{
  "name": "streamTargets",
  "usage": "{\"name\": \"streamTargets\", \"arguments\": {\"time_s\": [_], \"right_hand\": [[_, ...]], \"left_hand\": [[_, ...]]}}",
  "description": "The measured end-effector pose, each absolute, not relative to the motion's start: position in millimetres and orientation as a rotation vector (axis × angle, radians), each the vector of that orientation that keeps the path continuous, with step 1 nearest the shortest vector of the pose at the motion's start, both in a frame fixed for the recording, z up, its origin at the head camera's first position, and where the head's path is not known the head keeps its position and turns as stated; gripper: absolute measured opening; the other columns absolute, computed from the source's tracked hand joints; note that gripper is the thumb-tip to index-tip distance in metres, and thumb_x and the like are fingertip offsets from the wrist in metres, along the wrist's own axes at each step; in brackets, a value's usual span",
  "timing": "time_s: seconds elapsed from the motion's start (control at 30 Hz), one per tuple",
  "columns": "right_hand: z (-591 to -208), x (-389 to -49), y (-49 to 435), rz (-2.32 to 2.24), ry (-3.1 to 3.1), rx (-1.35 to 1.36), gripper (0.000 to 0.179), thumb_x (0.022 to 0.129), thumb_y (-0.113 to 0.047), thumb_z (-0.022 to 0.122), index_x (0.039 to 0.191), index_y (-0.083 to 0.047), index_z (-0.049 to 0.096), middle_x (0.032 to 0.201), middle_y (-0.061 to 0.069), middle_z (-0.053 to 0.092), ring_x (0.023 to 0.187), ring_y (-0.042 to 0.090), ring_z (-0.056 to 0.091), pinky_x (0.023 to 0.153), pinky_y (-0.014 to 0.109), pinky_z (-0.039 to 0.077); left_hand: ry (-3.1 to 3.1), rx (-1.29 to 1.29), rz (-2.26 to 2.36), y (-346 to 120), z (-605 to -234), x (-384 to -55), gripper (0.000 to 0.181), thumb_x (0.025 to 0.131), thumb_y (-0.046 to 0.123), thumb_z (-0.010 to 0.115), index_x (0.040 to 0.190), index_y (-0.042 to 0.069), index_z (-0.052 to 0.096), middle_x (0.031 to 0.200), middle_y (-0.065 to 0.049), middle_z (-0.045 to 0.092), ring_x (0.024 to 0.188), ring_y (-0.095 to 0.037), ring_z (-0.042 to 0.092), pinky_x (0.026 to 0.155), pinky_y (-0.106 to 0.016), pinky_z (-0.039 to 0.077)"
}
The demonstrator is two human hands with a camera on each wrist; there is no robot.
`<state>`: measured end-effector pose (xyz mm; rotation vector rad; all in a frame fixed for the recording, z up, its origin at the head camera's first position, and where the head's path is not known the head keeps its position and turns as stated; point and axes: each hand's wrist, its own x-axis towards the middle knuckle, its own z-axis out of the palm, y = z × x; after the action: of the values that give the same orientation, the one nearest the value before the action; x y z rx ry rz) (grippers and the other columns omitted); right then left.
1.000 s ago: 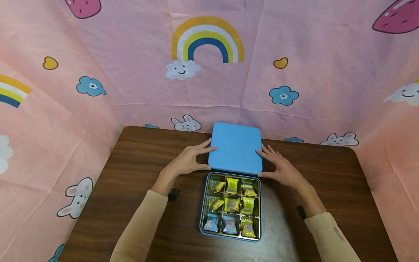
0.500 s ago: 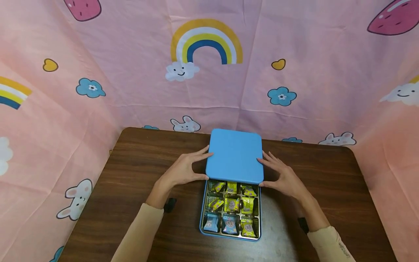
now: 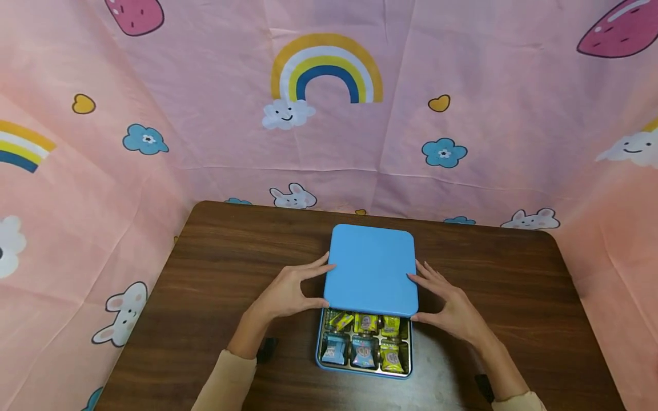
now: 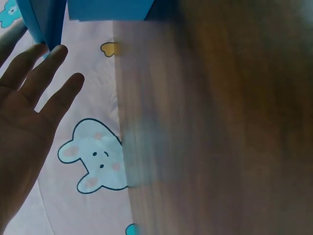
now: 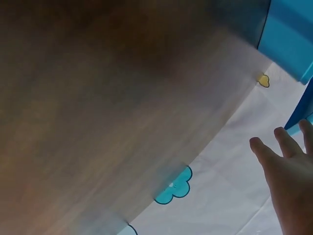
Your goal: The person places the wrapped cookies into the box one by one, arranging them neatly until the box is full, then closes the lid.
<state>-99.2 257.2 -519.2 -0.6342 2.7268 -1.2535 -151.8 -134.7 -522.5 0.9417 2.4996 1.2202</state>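
Observation:
A blue square lid (image 3: pixel 371 269) is held over the back part of a blue tin (image 3: pixel 317 349). My left hand (image 3: pixel 280 292) grips the lid's left edge, thumb at the front corner and fingers farther back. On the opposite edge my right hand (image 3: pixel 454 309) holds it the same way. Small wrapped candies sit in the tin's divided compartments: a blue candy (image 3: pixel 334 349) and another blue one in front, a yellow candy (image 3: pixel 392 358) at front right, more yellow behind. The lid hides the back row. In the left wrist view, the lid (image 4: pixel 41 19) slants beside the tin (image 4: pixel 110 9).
The tin stands on a dark wooden table (image 3: pixel 236 245) with rounded back corners. A pink cloth (image 3: pixel 349 142) printed with rainbows, rabbits and flowers hangs behind it and along both sides. Dark wrist cameras sit under both forearms.
Both hands have brought the lid toward the person, from behind the tin to above its back part. The back row of candies, visible before, is now covered. The tin has stayed in place.

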Motion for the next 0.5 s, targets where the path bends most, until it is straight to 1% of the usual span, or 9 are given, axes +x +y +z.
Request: {"name": "streamTargets", "arguments": {"time_s": [0.13, 0.2, 0.43, 0.5], "right_hand": [[-520.4, -89.3, 256.5, -1.265, 2.726, -0.631, 0.086, 0.073, -0.035, 0.089, 0.148, -0.026, 0.049, 0.161, 0.002, 0.030, 0.146, 0.042, 0.023, 0.102, 0.075, 0.029], [-521.1, -86.4, 256.4, -1.257, 2.735, -0.622, 0.086, 0.072, -0.036, 0.089, 0.148, -0.026, 0.049, 0.161, 0.001, 0.031, 0.146, 0.042, 0.023, 0.101, 0.075, 0.030], [-525.2, -74.0, 256.7, -1.261, 2.743, -0.604, 0.086, 0.072, -0.037, 0.089, 0.148, -0.026, 0.050, 0.160, 0.003, 0.032, 0.144, 0.044, 0.026, 0.099, 0.075, 0.033], [-528.1, -68.9, 256.3, -1.272, 2.735, -0.596, 0.085, 0.072, -0.038, 0.088, 0.148, -0.026, 0.050, 0.160, 0.004, 0.032, 0.145, 0.043, 0.026, 0.098, 0.075, 0.033]], "left_hand": [[2.530, 0.987, 1.251, -134.3, -523.0, -144.4, 0.074, 0.082, 0.046, 0.079, 0.147, 0.025, 0.051, 0.156, 0.001, 0.037, 0.130, -0.027, 0.052, 0.095, -0.046, 0.053], [2.535, 1.003, 1.269, -133.8, -523.0, -142.3, 0.074, 0.082, 0.045, 0.079, 0.147, 0.023, 0.052, 0.155, -0.001, 0.039, 0.130, -0.027, 0.053, 0.095, -0.047, 0.053], [2.518, 0.967, 1.310, -133.4, -524.5, -133.9, 0.072, 0.081, 0.045, 0.080, 0.145, 0.026, 0.054, 0.155, 0.005, 0.039, 0.134, -0.023, 0.049, 0.099, -0.047, 0.050], [2.513, 0.970, 1.322, -133.8, -526.1, -129.5, 0.072, 0.080, 0.045, 0.080, 0.145, 0.026, 0.054, 0.155, 0.005, 0.039, 0.134, -0.022, 0.048, 0.100, -0.046, 0.050]]}}
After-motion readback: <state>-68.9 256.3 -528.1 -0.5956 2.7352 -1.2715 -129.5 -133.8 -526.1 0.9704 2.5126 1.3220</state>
